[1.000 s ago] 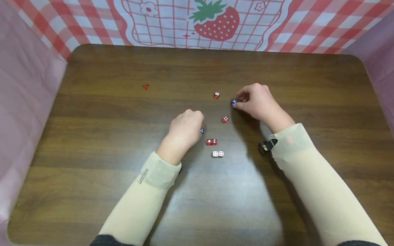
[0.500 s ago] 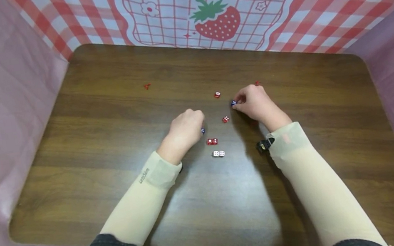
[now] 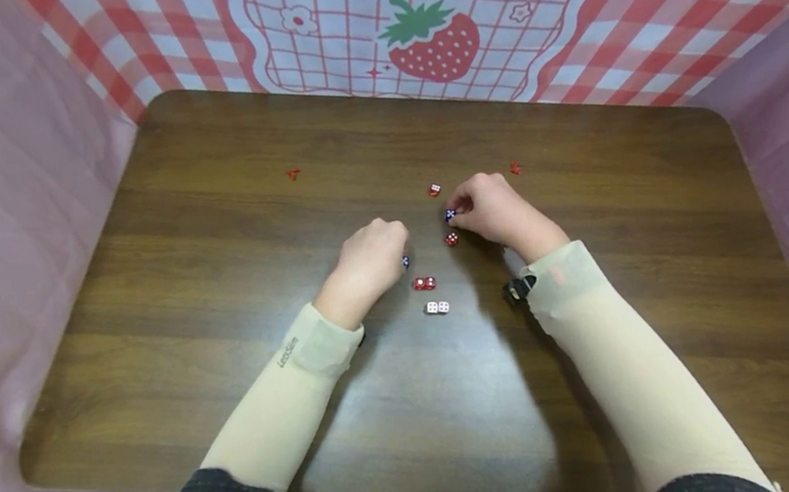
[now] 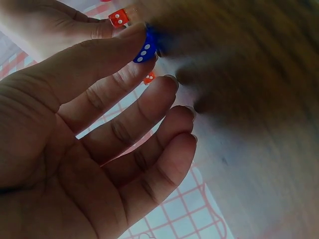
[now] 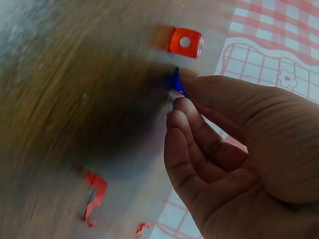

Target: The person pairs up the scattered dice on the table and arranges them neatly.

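My left hand (image 3: 369, 258) pinches a blue die (image 4: 144, 50) between thumb and forefinger, low over the table; its other fingers curve loosely in the left wrist view. In the head view my right hand (image 3: 499, 210) holds a second blue die (image 3: 450, 215) by its fingertips. In the right wrist view that blue die (image 5: 178, 83) is mostly covered by the thumb. Just in front of the right hand's die lies a red die (image 3: 452, 239), and beyond it another red die (image 3: 435, 190). A touching pair of red dice (image 3: 425, 284) sits right of my left hand, with a white pair (image 3: 437, 307) nearer me.
Two small red pieces lie farther back on the brown wooden table (image 3: 209, 221): one at left (image 3: 294, 174), one at right (image 3: 516, 168). The right wrist view shows a bent red piece (image 5: 95, 196). A checked strawberry cloth (image 3: 435, 47) hangs behind the table.
My right hand has moved left and slightly toward me with its blue die, which is now close to the nearer single red die. The left hand has stayed in place.
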Action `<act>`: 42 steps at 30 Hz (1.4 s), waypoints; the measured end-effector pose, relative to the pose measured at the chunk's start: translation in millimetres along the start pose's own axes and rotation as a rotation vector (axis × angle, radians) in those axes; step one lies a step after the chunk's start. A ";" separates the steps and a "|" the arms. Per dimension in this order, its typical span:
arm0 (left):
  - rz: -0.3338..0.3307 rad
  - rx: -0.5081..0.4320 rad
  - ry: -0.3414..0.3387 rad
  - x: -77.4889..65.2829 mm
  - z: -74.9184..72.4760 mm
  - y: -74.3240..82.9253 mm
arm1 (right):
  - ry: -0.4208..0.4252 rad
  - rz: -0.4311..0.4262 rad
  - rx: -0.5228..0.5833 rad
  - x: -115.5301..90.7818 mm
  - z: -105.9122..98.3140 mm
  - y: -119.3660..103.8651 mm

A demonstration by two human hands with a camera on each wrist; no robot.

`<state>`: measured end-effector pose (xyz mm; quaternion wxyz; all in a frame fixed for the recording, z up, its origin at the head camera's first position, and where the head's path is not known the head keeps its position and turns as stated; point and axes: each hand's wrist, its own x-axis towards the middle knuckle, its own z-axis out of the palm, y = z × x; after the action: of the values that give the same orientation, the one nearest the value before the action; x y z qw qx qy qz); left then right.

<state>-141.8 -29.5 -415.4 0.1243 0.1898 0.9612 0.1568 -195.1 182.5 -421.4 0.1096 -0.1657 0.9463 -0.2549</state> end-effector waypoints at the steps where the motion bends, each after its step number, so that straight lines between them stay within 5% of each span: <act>1: 0.001 0.001 -0.001 0.0 0.1 0.2 | -0.002 -0.004 -0.004 0.8 0.7 -1.5; 15: 0.000 -0.005 -0.009 0.1 0.3 0.6 | -0.068 -0.085 -0.066 10.2 14.3 -28.0; 29: -0.007 -0.005 -0.012 0.0 0.4 1.1 | -0.159 -0.101 -0.105 -4.7 22.0 -44.5; 42: 0.001 0.007 -0.009 -0.1 0.0 2.1 | -0.156 -0.185 -0.127 -22.4 28.1 -51.0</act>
<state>-141.0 -27.7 -414.6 0.1279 0.1912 0.9612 0.1525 -153.2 136.7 -416.0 0.1479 -0.2783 0.9299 -0.1897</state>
